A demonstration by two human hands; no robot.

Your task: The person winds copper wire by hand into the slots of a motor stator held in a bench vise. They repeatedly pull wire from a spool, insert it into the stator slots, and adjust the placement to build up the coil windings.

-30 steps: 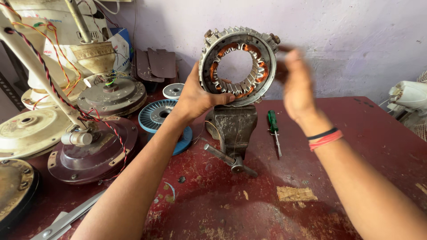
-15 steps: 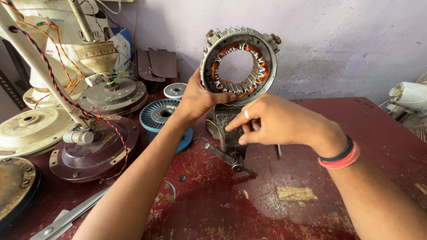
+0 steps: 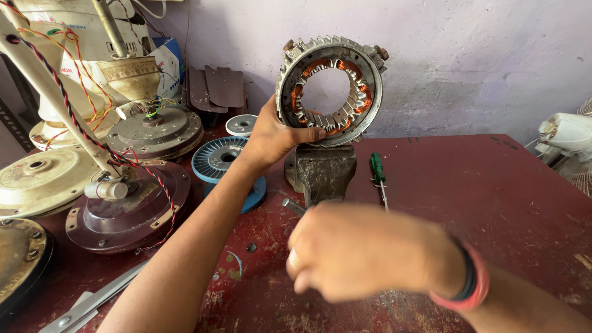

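Left hand (image 3: 271,139): wrapped around the lower left rim of the motor ring (image 3: 330,89), thumb laid across the ring's front face at the bottom, fingers closed on it from behind.
Motor ring: round metal ring with copper windings inside its open middle; stands upright on edge on top of the vise (image 3: 322,169), face toward the camera, in front of the pale wall.
Vise: small, grey, sits on the red worktop (image 3: 481,185) directly under the ring; its handle bar (image 3: 295,207) sticks out at lower left.
Right hand (image 3: 364,256): blurred, curled into a loose fist low in the view, in front of the vise and just beside the handle bar; cannot tell whether the fingers hold anything. Red and dark bands on the wrist.
Screwdriver (image 3: 377,176): green handle, lies flat on the worktop just right of the vise, apart from both hands.
Blue spool (image 3: 225,163): flat on the worktop left of the vise, partly behind the left forearm.
Fan housings (image 3: 126,209): several round motor covers crowd the left side, with red and dark twisted wires running over them.
White fan (image 3: 564,135): at the far right edge of the worktop.
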